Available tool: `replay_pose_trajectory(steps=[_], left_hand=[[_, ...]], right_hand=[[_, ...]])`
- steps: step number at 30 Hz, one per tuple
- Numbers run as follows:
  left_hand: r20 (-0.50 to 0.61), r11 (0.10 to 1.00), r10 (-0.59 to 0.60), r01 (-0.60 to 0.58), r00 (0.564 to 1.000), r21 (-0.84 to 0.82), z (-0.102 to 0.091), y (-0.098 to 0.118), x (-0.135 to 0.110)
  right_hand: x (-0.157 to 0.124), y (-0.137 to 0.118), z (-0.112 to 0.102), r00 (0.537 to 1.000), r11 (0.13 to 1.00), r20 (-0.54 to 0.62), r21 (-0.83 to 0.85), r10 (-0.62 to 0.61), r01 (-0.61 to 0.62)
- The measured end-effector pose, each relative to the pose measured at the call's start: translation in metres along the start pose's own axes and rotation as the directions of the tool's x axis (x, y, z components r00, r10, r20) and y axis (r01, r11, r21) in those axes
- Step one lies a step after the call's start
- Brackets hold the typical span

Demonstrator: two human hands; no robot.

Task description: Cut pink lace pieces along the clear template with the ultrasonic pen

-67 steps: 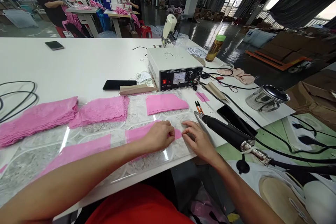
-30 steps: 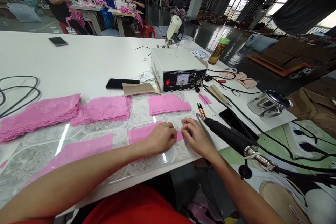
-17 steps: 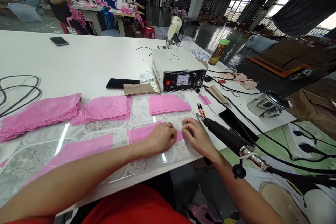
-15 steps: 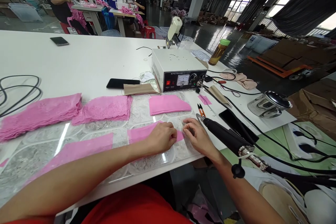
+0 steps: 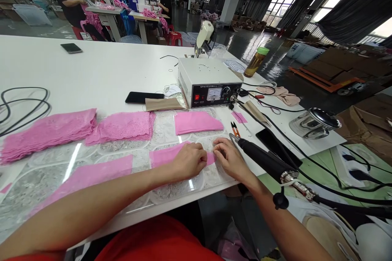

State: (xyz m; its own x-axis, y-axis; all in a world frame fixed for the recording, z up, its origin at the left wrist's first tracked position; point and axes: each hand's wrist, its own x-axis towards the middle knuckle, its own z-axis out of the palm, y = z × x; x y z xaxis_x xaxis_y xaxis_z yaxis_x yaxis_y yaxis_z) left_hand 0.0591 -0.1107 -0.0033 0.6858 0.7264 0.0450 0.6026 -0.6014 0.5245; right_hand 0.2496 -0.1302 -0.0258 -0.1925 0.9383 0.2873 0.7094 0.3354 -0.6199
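Note:
My left hand (image 5: 190,160) rests on a flat pink fabric piece (image 5: 163,155) near the table's front edge, its fingers curled and closed on the cloth. At the right end of the same piece, my right hand (image 5: 230,158) has thumb and fingers bent together in a pinch at the cloth's tip. The fingertips are partly hidden. Right beside that hand lies a black handheld tool with a metal tip (image 5: 263,157), its cable running right. Behind the hands is a neat stack of pink fabric (image 5: 198,122). Another pink piece (image 5: 101,171) lies under my left forearm.
Pink lace stacks (image 5: 52,130) lie on the left. A white control box (image 5: 211,79) stands behind, with a phone (image 5: 143,97) beside it. Orange snips (image 5: 235,129), a dark phone (image 5: 277,144) and a clear jug (image 5: 314,123) are on the right. Two people work at sewing machines beyond.
The view has shifted very slightly. Both hands and the fabric stay practically where they were.

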Motion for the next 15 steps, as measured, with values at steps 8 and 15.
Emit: replay_pose_trajectory(steps=[8, 15], left_hand=[[-0.049, 0.998, -0.06, 0.059, 0.997, -0.029, -0.002, 0.001, -0.004], [-0.117, 0.979, -0.131, 0.11, 0.984, -0.171, -0.005, -0.003, -0.007]], right_hand=[[0.002, -0.017, -0.004, 1.0, 0.998, -0.007, 0.056, 0.023, -0.023], [0.011, -0.048, -0.003, 0.993, 0.965, 0.107, 0.254, 0.04, -0.066]])
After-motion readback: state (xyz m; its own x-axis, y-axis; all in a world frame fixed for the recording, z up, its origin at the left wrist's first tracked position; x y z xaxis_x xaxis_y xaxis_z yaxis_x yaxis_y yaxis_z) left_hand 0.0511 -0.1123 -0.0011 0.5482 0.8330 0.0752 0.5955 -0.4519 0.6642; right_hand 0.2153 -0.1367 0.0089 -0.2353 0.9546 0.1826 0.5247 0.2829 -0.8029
